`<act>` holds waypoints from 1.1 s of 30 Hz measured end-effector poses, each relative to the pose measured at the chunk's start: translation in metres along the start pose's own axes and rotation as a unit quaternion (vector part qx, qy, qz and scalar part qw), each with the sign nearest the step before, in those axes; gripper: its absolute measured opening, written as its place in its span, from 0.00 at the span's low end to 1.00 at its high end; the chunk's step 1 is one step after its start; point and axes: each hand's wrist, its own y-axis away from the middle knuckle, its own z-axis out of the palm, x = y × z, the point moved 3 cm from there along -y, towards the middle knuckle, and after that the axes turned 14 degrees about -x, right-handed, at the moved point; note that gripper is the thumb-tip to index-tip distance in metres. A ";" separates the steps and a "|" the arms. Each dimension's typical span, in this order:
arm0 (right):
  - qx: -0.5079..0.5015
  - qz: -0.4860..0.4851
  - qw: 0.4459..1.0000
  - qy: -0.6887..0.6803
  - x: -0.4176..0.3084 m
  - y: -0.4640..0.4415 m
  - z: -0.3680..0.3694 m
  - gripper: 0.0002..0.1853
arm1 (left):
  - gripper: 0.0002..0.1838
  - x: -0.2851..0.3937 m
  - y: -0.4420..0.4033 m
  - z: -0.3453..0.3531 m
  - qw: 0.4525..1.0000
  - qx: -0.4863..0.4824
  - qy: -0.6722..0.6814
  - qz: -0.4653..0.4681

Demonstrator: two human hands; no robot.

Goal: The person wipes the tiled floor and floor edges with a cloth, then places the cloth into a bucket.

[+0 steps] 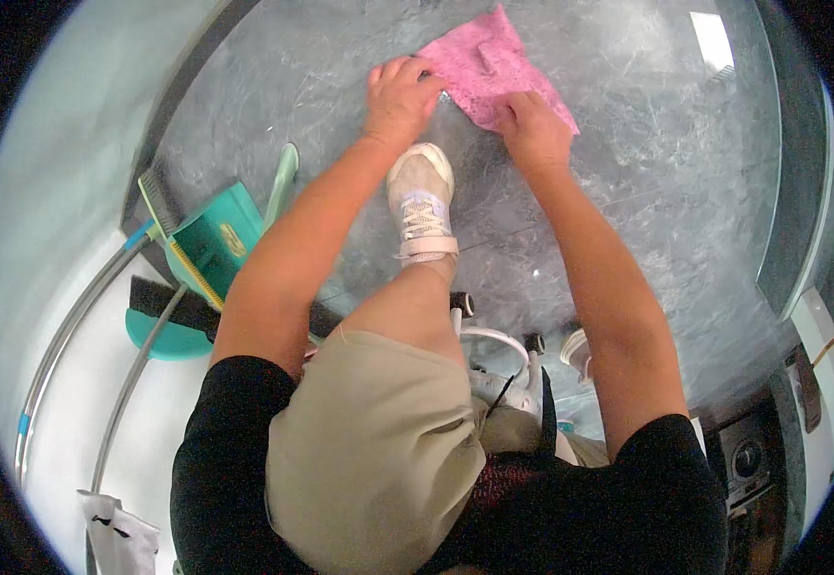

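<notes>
Though it's creased, the pink cloth (pixel 489 69) lies spread.

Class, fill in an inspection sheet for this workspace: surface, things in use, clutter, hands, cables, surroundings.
Surface: grey marbled floor.
Things in use: pink cloth, creased, on the floor.
Clutter: green dustpan, picture left.
Hands: right hand gripping the cloth's near edge; left hand by its left edge, contact unclear.
Cables: nothing seen that is clearly one.
Surroundings: pale wall at picture left; light-coloured shoe between the forearms.
</notes>
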 end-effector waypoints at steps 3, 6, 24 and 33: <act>0.019 -0.001 1.000 -0.003 0.020 0.013 -0.004 0.09 | 0.12 0.000 -0.002 -0.007 0.999 -0.024 -0.011 0.018; 0.017 0.002 1.000 -0.019 0.024 0.024 -0.005 0.09 | 0.11 0.001 -0.006 -0.008 0.999 -0.027 -0.013 0.022; -0.048 0.130 0.967 -0.214 0.057 0.080 -0.021 0.16 | 0.44 0.080 -0.025 0.049 0.996 -0.022 0.075 -0.051; -0.119 0.072 0.987 -0.084 0.051 0.120 -0.099 0.12 | 0.55 0.036 0.005 0.016 0.986 -0.134 0.072 -0.064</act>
